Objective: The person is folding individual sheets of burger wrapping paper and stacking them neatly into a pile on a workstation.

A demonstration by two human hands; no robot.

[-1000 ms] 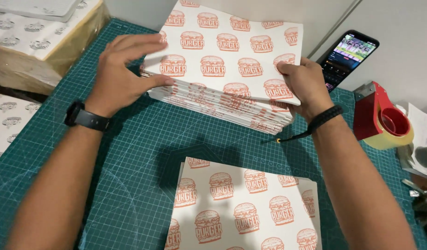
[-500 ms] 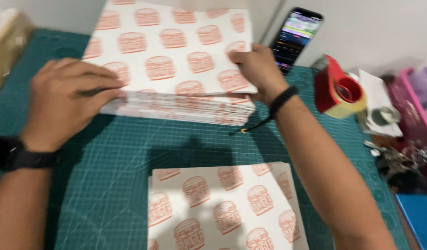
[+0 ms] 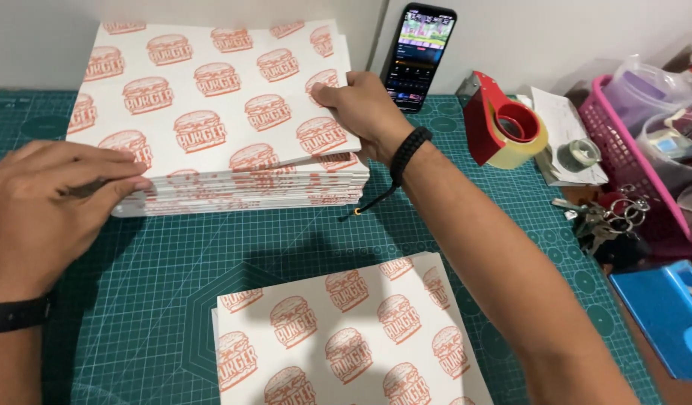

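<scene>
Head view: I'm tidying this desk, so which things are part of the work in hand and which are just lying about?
In hand:
- left hand against the paper stack
- right hand lifting its top sheet
- near pile of printed sheets
- green cutting mat

Lying about:
- phone
- red tape dispenser
- keys
- pink basket
- blue dispenser

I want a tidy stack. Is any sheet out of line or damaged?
The top sheet of the paper stack is lifted at its right edge by the right hand. The left hand presses the stack's left side. No tears or spills are visible.
</scene>
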